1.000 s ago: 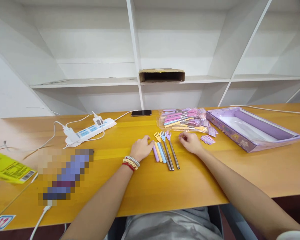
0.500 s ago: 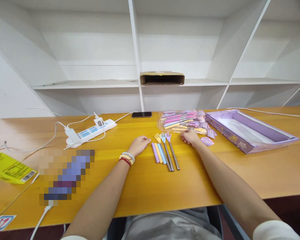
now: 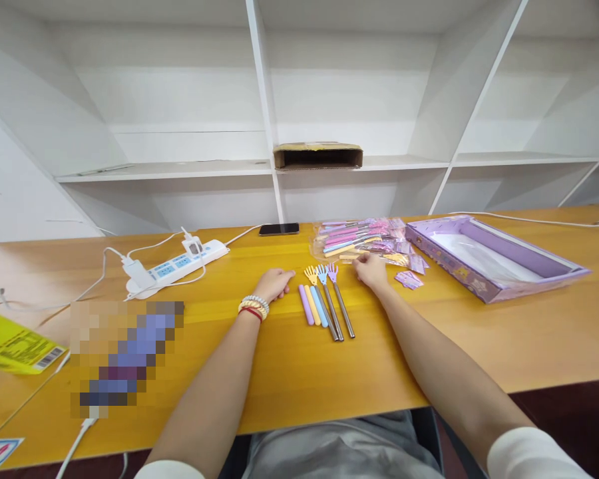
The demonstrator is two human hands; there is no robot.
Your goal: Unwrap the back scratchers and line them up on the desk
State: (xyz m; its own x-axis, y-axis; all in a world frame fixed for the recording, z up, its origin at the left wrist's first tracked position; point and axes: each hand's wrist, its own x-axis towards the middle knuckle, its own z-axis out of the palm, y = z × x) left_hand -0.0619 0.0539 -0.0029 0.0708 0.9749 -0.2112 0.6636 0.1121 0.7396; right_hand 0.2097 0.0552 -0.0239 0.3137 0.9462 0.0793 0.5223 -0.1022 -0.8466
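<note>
Three back scratchers with metal rods and small hand-shaped heads, a yellow one point(image 3: 311, 275), a blue one point(image 3: 322, 273) and a purple one point(image 3: 333, 271), lie side by side on the table. Left of their rods are three loose tubular handles: purple point(image 3: 306, 305), yellow point(image 3: 312, 306) and blue point(image 3: 320, 307). My left hand point(image 3: 274, 285) rests beside them with fingers curled and nothing visible in it. To the right of the heads, my right hand point(image 3: 371, 271) rests with fingers closed, just in front of a wrapped yellow-handled back scratcher point(image 3: 348, 257).
Several bagged back scratchers point(image 3: 352, 234) lie behind my right hand. Purple cards point(image 3: 409, 279) and an open purple box point(image 3: 454, 269) are on the right. A phone point(image 3: 278, 229), a power strip point(image 3: 180, 266) and a yellow packet point(image 3: 20, 342) sit further left.
The view has shifted slightly, moving the scene a little to the left. My right hand sits slightly nearer the scratcher heads, and my left fingers look more curled. The scratchers and handles lie as before.
</note>
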